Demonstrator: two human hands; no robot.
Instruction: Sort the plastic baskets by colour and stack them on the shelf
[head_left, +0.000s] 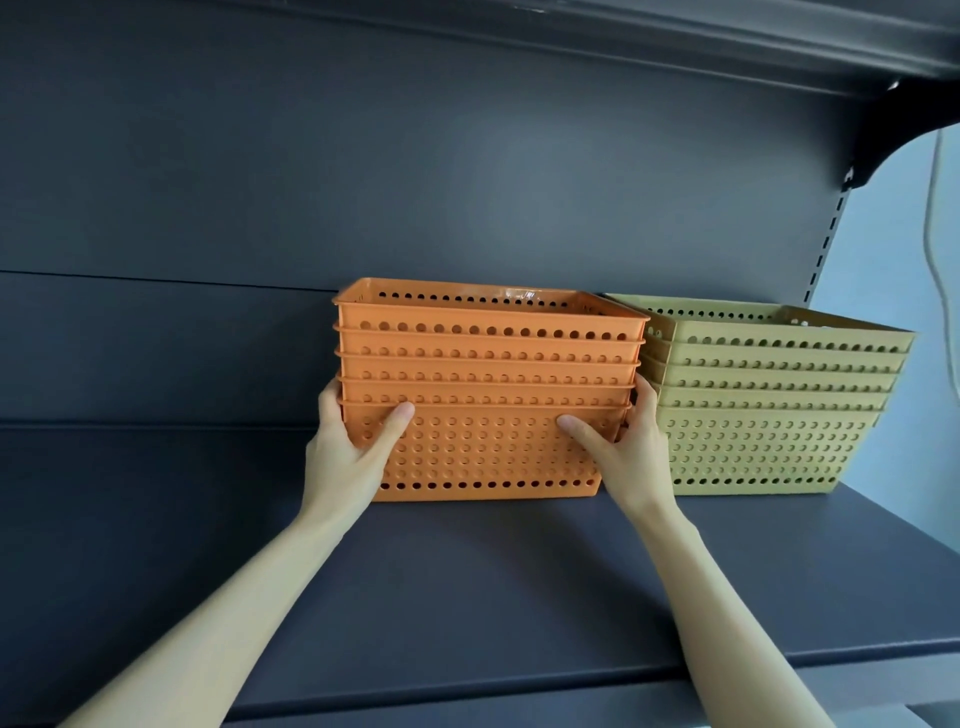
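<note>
We saw a dark grey metal shelf (467, 597), its flat board running the full width of the view with a dark back panel behind. Two nested stacks stood directly on it. The orange stack of baskets (488, 395) sat near the middle, upright, its base flat on the board. Just to its right, touching or nearly so, stood the olive-yellow stack of baskets (769, 415), set slightly further back.

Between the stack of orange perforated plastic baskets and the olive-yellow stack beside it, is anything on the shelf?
No. In the head view only the right hand wraps the orange stack's right side, against the olive-yellow stack.
</note>
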